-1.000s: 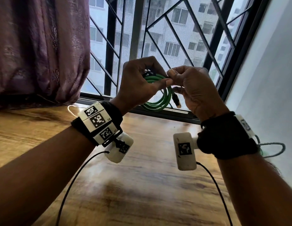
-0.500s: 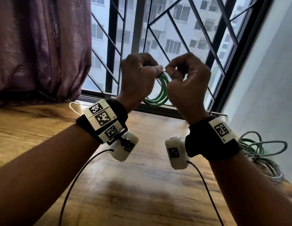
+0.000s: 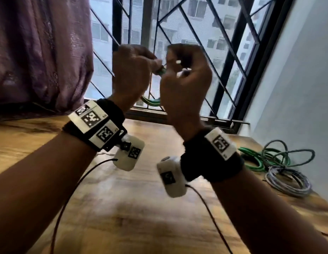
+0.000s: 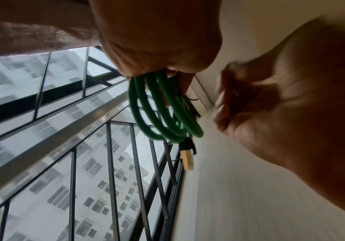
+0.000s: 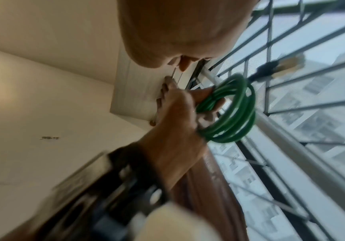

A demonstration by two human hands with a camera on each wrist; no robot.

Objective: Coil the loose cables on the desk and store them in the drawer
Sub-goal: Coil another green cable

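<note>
Both hands are raised in front of the window. My left hand (image 3: 134,70) grips the top of a coiled green cable (image 4: 163,110), whose loops hang below the fist (image 5: 233,114). Only slivers of the green cable (image 3: 152,102) show between the wrists in the head view. Its black and clear plug (image 4: 188,159) dangles under the coil. My right hand (image 3: 185,74) is curled with its back toward me, pinching a thin dark tie (image 4: 190,98) at the coil's top. The pinch itself is mostly hidden and blurred.
On the wooden desk (image 3: 123,208) at the right lie a loose green cable (image 3: 254,158), a teal cable (image 3: 287,153) and a coiled grey-white cable (image 3: 287,182). A purple curtain (image 3: 40,52) hangs at left, a black window grille (image 3: 232,70) stands ahead, and a wall is at right.
Both hands have risen and drawn closer together. My right wrist has turned so the back of the hand faces me. The coil and plug are now mostly hidden behind the hands.
</note>
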